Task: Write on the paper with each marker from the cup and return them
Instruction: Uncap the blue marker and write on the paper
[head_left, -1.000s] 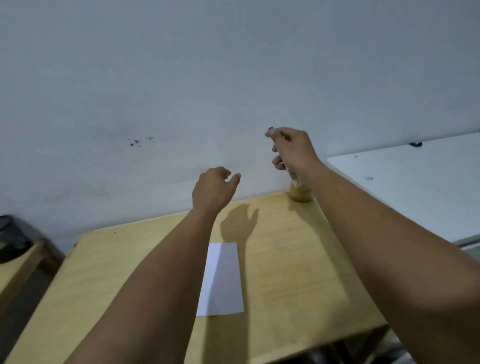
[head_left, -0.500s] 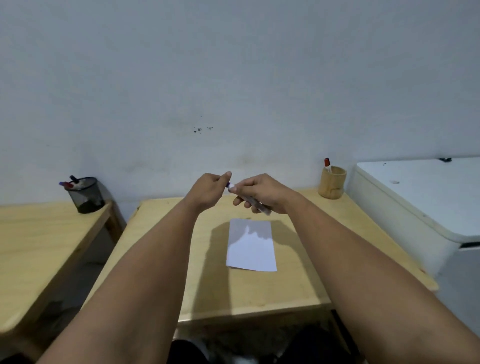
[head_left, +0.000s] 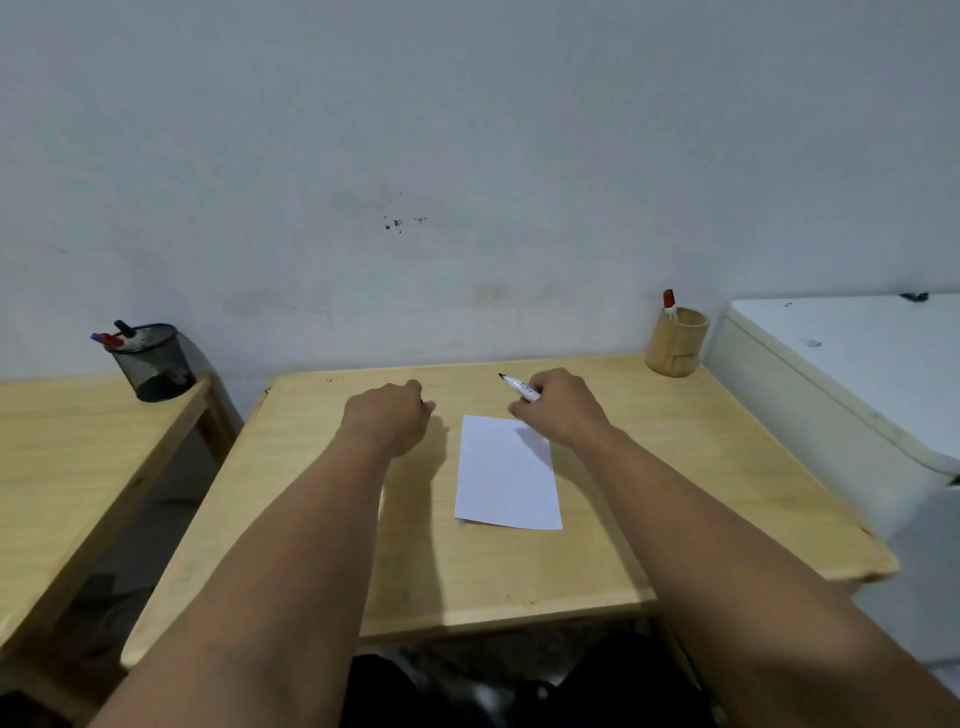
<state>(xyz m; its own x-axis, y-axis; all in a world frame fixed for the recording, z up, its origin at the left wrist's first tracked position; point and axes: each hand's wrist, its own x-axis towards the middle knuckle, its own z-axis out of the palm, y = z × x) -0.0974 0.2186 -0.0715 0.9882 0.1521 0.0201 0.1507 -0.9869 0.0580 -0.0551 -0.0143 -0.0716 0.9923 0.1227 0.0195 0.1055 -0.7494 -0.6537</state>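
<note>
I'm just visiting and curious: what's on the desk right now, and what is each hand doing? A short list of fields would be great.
surface: wooden desk against a pale wall
paper: white sheet, blank as far as visible, lying flat
right hand: holds an uncapped marker, dark tip pointing away, above the sheet's far edge
left hand: closed, left of the sheet; probably holding the cap, mostly hidden
wooden cup: at far right corner, one red-capped marker inside
side desk: black mesh cup with markers

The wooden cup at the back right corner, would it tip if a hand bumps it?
The wooden cup looks squat and wide-based, so it probably stays upright under a light nudge. Only one red-capped marker stands inside, so it is likely light and might slide on the smooth table.
</note>
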